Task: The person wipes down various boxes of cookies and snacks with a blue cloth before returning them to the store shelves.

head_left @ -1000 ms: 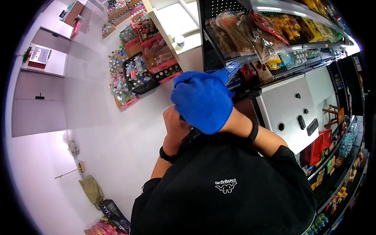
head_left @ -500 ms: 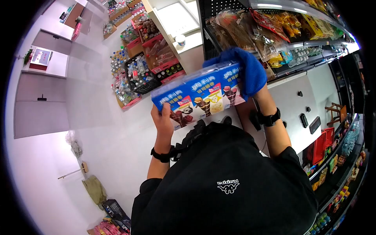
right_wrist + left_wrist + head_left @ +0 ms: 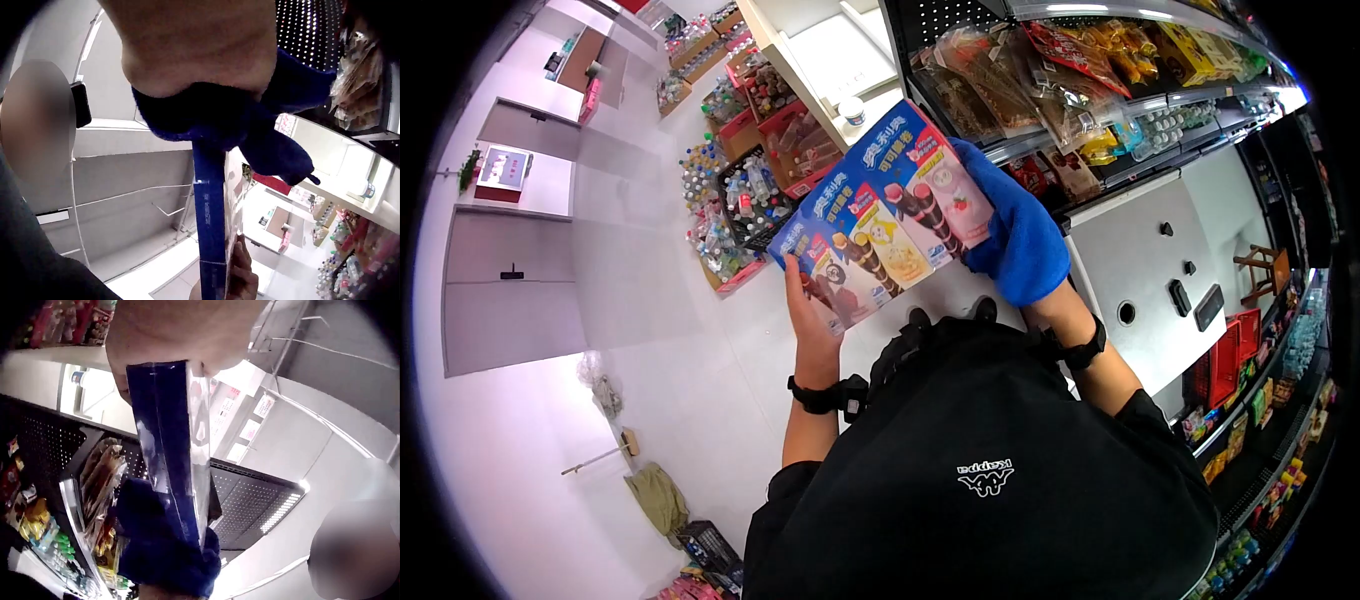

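A blue wafer roll box (image 3: 865, 225) with three flavour panels is held up before the chest, front toward the head camera and tilted so its right end is higher. My left hand (image 3: 812, 322) grips the lower left end, a finger lying on the front panel. A blue cloth (image 3: 1020, 240) covers most of my right hand (image 3: 200, 53), which holds the box's right end through it; the fingers are hidden under the cloth. In the left wrist view the box's narrow side (image 3: 164, 425) runs between the hand and the cloth.
Shelves of packaged snacks (image 3: 1085, 75) stand at the upper right, beside a white counter (image 3: 1150, 270) with small black items. Crates of bottles (image 3: 750, 200) stand on the floor beyond the box. A white cup (image 3: 852, 110) sits on a ledge.
The cloth-covered right hand was in front of the left hand, hiding most of the box. The hands then spread apart and turned the box's front into view; its right end has since tilted up.
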`<state>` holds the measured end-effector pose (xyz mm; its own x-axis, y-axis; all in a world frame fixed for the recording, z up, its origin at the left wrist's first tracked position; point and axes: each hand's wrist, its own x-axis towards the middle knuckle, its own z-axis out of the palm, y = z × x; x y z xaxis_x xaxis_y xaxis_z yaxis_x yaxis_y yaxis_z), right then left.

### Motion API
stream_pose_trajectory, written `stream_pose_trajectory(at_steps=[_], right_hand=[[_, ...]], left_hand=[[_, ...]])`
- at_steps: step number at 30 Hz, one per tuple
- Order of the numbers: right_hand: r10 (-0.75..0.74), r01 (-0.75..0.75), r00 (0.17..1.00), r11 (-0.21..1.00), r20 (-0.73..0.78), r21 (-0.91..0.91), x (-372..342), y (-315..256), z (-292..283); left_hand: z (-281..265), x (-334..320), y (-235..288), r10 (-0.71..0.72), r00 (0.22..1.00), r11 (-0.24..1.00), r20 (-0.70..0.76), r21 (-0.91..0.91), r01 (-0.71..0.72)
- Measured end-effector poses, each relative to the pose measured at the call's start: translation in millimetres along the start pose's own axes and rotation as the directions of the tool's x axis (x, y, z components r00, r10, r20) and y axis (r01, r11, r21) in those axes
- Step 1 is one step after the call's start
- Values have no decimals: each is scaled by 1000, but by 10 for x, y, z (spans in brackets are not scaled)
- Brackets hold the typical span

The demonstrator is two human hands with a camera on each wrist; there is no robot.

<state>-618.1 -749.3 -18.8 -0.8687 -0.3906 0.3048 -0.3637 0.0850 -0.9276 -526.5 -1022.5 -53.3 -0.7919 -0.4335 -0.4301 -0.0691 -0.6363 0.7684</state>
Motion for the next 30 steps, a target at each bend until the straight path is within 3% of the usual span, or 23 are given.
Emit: stream_pose_trajectory(at_steps=[2,4,5,7,8,10,11,14,16,18,20,22,24,26,30], right_hand=[[-8,0,992,998,-125,-61,74,-151,87],[-192,60,917,933,-350,-355,238,-225,100],[-284,43,849,877,-446,-478,317,-279,92],[-357,39,770,854,-529,-519,507,-128,-135],[-392,33,724,841,-567,-539,574,-69,-255],[-413,25,735,809,-538,-588,618,-118,-421],[-423,22,742,791,-521,-611,632,-144,-466],[-381,-17,727,822,-571,-569,652,-41,-437],[-291,62,726,930,-623,-362,638,129,-312],[-236,74,740,959,-630,-273,596,267,-219],[-236,41,767,946,-596,-322,550,289,-172],[-245,33,802,929,-545,-369,508,235,-150],[-231,64,839,941,-493,-332,469,-17,-79],[-239,92,864,940,-444,-327,427,-83,9],[-267,199,935,939,-232,-280,287,21,146]], left_hand=[[22,-33,-45,-52,997,998,51,22,51],[440,-299,-44,-122,981,984,149,-114,140],[359,-253,-142,-192,960,963,204,-148,224],[256,-191,-305,-80,965,996,250,-24,89],[164,-153,-249,-113,934,992,339,-14,125],[-70,-68,-226,-56,824,993,564,-51,103],[-211,-7,-174,-96,737,993,669,13,118],[-601,59,-165,-35,511,974,859,-84,209],[-486,-62,-16,-54,396,927,917,-101,361],[-539,-138,47,-174,497,922,850,-37,386],[-844,-120,60,-305,753,950,583,127,287],[-304,-226,272,-294,747,956,597,200,216],[-135,-82,276,-299,773,945,559,286,159],[-208,67,35,-261,801,961,539,221,164],[-76,21,-141,-293,738,910,608,-59,410]])
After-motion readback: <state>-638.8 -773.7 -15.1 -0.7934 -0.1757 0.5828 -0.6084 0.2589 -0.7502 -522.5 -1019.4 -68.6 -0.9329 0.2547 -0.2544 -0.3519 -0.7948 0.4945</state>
